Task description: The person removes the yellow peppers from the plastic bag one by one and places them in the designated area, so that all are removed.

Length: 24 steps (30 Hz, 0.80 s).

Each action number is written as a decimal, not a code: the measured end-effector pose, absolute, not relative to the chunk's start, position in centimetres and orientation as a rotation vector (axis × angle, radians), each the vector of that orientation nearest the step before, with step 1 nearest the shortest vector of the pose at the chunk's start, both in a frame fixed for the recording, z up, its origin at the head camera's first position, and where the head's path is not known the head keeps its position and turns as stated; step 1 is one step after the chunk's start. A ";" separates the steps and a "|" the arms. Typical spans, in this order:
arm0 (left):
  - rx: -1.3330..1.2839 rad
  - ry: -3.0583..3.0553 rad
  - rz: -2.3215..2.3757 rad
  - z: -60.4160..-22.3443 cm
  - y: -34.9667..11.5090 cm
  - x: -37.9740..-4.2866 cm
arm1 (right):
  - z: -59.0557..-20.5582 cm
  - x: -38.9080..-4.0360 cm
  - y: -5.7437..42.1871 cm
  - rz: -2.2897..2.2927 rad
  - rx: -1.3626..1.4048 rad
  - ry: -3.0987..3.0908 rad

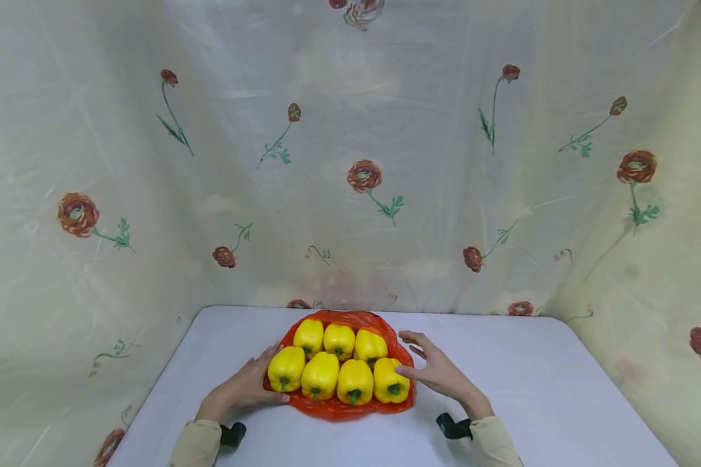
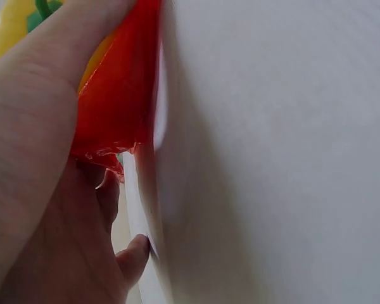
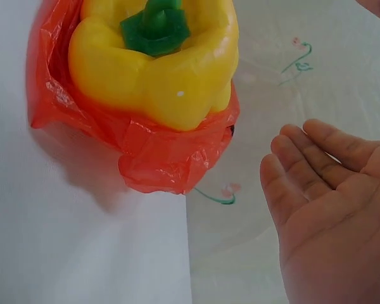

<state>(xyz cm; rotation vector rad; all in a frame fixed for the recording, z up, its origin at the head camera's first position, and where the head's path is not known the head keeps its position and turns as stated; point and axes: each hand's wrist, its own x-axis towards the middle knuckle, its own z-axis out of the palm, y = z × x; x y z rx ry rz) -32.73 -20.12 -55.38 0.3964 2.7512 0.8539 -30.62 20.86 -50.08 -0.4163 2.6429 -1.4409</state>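
Several yellow bell peppers with green stems lie in two rows on a spread red plastic bag. My left hand rests against the bag's left side, thumb along the front and fingers toward the back; the left wrist view shows red plastic between thumb and palm. Some of its fingertips are hidden behind the bag. At the right side my right hand hovers beside the rightmost pepper, fingers extended. In the right wrist view, its palm is apart from the bag and bears nothing.
The bag lies on a white table with rounded far corners. Flower-printed curtains hang behind and at both sides. A black wrist camera mount sits on the right wrist, another on the left.
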 end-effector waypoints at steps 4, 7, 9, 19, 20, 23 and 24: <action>0.390 2.747 0.844 -55.4 -20.1 -32.6 | -50.1 -30.7 20.8 -1.465 -0.426 2.604; 0.379 2.744 0.839 -55.4 -20.1 -32.5 | -50.3 -30.8 20.8 -1.471 -0.432 2.577; 0.373 2.739 0.838 -55.4 -20.1 -32.5 | -50.5 -30.8 20.9 -1.475 -0.441 2.560; 0.370 2.715 0.863 -55.3 -20.3 -32.5 | -51.0 -31.1 20.8 -1.464 -0.437 2.518; 0.368 2.716 0.861 -55.3 -20.3 -32.5 | -51.1 -31.2 20.8 -1.469 -0.436 2.509; 0.365 2.716 0.857 -55.4 -20.3 -32.5 | -51.3 -31.2 20.7 -1.473 -0.438 2.484; 0.368 2.717 0.857 -55.4 -20.3 -32.5 | -51.4 -31.3 20.7 -1.471 -0.440 2.478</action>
